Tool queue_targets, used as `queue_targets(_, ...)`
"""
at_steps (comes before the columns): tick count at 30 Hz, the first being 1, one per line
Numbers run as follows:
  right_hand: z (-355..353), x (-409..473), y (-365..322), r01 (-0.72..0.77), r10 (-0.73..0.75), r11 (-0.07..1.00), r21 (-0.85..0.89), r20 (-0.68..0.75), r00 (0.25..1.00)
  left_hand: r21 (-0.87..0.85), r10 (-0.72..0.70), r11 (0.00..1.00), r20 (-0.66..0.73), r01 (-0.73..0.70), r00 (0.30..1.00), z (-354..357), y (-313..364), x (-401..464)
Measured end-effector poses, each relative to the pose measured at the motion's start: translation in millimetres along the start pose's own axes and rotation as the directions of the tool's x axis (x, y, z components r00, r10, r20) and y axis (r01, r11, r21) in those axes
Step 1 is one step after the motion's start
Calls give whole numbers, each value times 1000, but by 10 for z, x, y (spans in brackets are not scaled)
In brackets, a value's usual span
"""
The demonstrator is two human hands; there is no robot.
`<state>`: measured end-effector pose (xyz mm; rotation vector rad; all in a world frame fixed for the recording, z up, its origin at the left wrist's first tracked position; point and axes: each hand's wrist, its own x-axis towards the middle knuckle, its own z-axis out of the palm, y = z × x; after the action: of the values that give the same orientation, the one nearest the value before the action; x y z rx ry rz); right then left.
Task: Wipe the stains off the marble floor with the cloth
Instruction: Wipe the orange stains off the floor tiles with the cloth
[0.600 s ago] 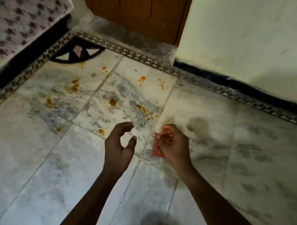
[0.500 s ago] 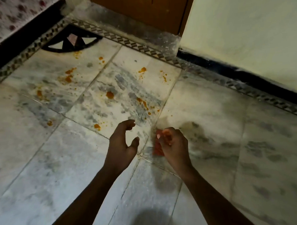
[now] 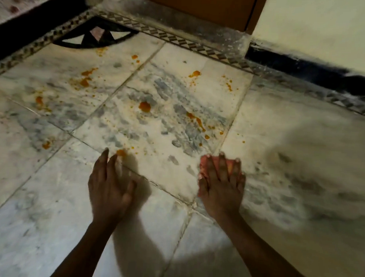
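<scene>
Orange stains [image 3: 144, 106] are spattered over the white and grey marble floor [image 3: 51, 206], mostly on the two tiles ahead of me. My right hand [image 3: 220, 185] lies flat with fingers spread on a small pink-red cloth [image 3: 204, 166], pressing it onto the floor at a tile joint. Only the cloth's edges show around the fingers. My left hand [image 3: 109, 185] rests open on the floor, fingers together, with its fingertips beside a small orange spot [image 3: 121, 152]. It holds nothing.
A patterned mosaic border [image 3: 181, 42] runs along the floor's far edge, with a black fan-shaped inlay [image 3: 92, 36] at the corner. A wooden door [image 3: 202, 6] and a pale wall [image 3: 315, 29] with a dark skirting stand beyond it.
Both hands have dropped from mid-air to the floor. The right hand, which held the cloth bunched in its fingers, now presses it flat. The left hand has flattened on the tile.
</scene>
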<state>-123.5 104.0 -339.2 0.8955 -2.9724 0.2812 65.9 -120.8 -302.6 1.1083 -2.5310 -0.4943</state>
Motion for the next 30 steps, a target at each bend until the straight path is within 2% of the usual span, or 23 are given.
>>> queue_targets(3,131,199,-580,156,-157,986,54,7,988,145,-62,988,9,60,998,-80,-421,-180)
queue_targets(6,207,141,-1271,363,-370,925,115,45,928,140,-162,976,-31,165,986,-111,-612,-238)
queue_targets(8,186,-44,-1351,512,-522,852,108,108,846,131,-206,969,-45,210,978,-53,-585,-209)
queue_targets(10,119,-204,-1215,563,-567,823,72,155,809,121,-230,964,-65,236,971,-28,-611,-207)
queue_targets(12,82,-189,-1043,465,-464,885,28,146,874,115,-240,962,-72,247,968,-16,-656,-197)
queue_targets(14,163,81,-1101,254,-253,967,-3,99,962,123,-254,958,-64,260,965,-12,-661,-177)
queue_targets(16,308,475,-1444,82,-83,996,32,57,995,126,-257,957,-61,263,964,-14,-647,-161)
queue_targets(17,351,652,-1659,53,-58,997,59,72,996,130,-253,957,-60,259,966,-16,-638,-169)
queue_targets(19,401,820,-2025,167,-176,982,89,112,978,149,-251,955,-59,257,966,-17,-643,-164)
queue_targets(22,335,459,-2033,496,-503,864,86,121,855,135,-251,957,-51,255,967,-25,-663,-155)
queue_targets(23,280,315,-1881,545,-550,835,79,134,824,130,-253,958,-47,257,966,-30,-673,-162)
queue_targets(25,179,276,-1535,522,-523,851,58,183,833,123,-250,960,-34,253,968,-49,-699,-162)
queue_targets(28,275,683,-1457,222,-214,975,-27,178,960,127,-249,960,-17,249,968,-34,-759,-202)
queue_targets(30,376,1091,-1808,33,-40,998,46,155,987,129,-254,958,-25,255,967,-22,-730,-171)
